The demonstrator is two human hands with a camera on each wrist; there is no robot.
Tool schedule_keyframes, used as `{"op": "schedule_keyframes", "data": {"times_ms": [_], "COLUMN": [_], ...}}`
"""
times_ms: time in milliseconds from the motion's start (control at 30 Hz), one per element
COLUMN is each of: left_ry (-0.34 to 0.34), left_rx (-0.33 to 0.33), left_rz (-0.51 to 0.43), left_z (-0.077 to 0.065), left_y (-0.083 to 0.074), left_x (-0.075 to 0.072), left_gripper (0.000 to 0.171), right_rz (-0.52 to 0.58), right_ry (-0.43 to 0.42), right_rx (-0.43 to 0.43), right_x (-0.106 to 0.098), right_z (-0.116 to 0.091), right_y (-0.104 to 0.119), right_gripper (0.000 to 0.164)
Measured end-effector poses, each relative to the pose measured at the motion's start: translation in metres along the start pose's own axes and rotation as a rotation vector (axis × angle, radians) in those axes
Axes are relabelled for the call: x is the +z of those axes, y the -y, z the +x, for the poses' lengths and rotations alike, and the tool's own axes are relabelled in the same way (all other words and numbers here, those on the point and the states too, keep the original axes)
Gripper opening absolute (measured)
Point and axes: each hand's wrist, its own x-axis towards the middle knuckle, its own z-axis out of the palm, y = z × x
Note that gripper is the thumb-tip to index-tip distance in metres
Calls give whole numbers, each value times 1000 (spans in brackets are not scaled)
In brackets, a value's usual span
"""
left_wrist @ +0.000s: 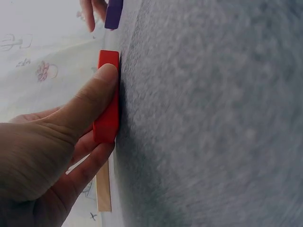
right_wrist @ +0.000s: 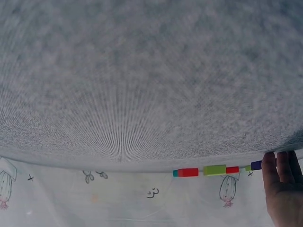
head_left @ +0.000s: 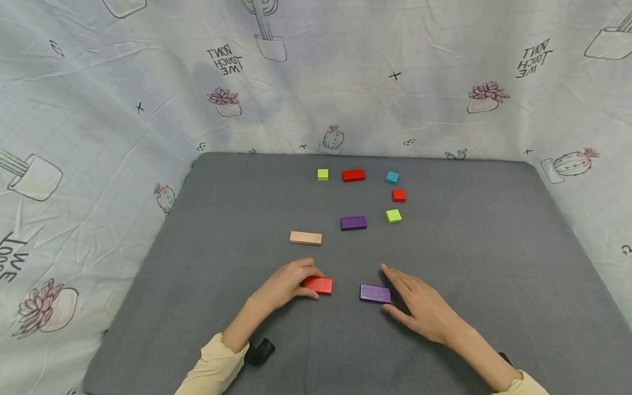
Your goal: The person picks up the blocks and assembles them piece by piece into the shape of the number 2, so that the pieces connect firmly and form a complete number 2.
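Note:
My left hand (head_left: 288,282) pinches a red rectangular block (head_left: 318,285) between thumb and fingers, and the block lies flat, close over the grey cloth. In the left wrist view the thumb presses along the near face of that red block (left_wrist: 110,90), with fingers behind it. To the right, a purple rectangular block (head_left: 375,294) lies flat on the cloth. Around its right end is my right hand (head_left: 427,307), thumb and fingers spread and fairly straight. In the right wrist view only part of the right hand (right_wrist: 284,189) shows, at the lower right edge.
Beyond the hands lie a wooden block (head_left: 305,238), another purple block (head_left: 353,223), a lime green block (head_left: 393,216), a small red block (head_left: 399,196), a blue block (head_left: 392,178), a long red block (head_left: 353,175) and another lime block (head_left: 323,174). A printed curtain (head_left: 345,82) hangs behind the grey table (head_left: 222,203).

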Motion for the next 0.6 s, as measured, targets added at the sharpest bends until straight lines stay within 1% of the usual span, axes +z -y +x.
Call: {"op": "schedule_keyframes", "data": {"times_ms": [233, 600], "left_ry": [-2, -4], "left_rx": [-16, -18], "left_rz": [-7, -20], "left_z": [0, 0], "left_y": [3, 9], "left_x": [-4, -3], "left_gripper": [36, 36], "right_rz": [12, 2], "right_ry": [22, 9], "right_rx": [14, 7], "right_x": [0, 1], "right_z": [0, 0], "right_y": [0, 0], "right_gripper": [74, 74]}}
